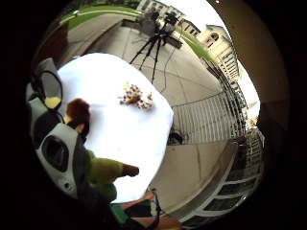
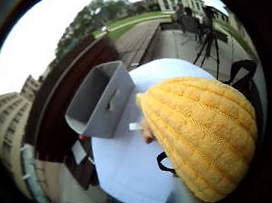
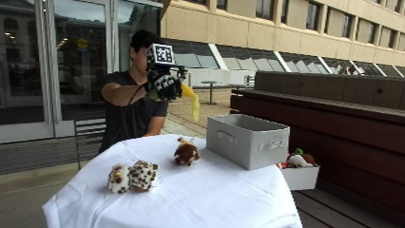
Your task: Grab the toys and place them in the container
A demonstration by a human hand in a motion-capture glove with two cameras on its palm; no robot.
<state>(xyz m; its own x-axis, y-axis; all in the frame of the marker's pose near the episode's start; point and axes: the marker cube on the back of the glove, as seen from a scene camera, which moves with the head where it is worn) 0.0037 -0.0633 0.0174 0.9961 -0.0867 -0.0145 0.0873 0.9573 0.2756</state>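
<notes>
**Two toys on the cloth, one yellow toy up in the air**

Two small soft toys sit on the round table with the white cloth (image 3: 208, 199). One is a spotted cream and brown plush toy (image 3: 134, 177) near the front edge of the table. The other is a little brown plush animal (image 3: 187, 153), and it stands further back, near the middle. They are apart from each other.

A grey fabric box with strap handles (image 3: 248, 140) stands on the table too, on the side by the dark wooden bench (image 3: 335, 118). Its top is open. The brown animal is near the box but does not touch it.

The person holds the gloved right hand (image 3: 166, 85) up high, at about face height, well above the table. The fingers are curled round a long yellow knitted plush toy (image 3: 192, 100). The toy hangs down from the hand. In the thumb side palm view, the yellow toy fills much of the picture, with the grey box beyond it on the white cloth.

The person's other hand is down low behind the table, and I cannot tell what it does.

Beside the table, a small white bin (image 3: 300, 175) sits on the bench with more soft toys in it.
</notes>
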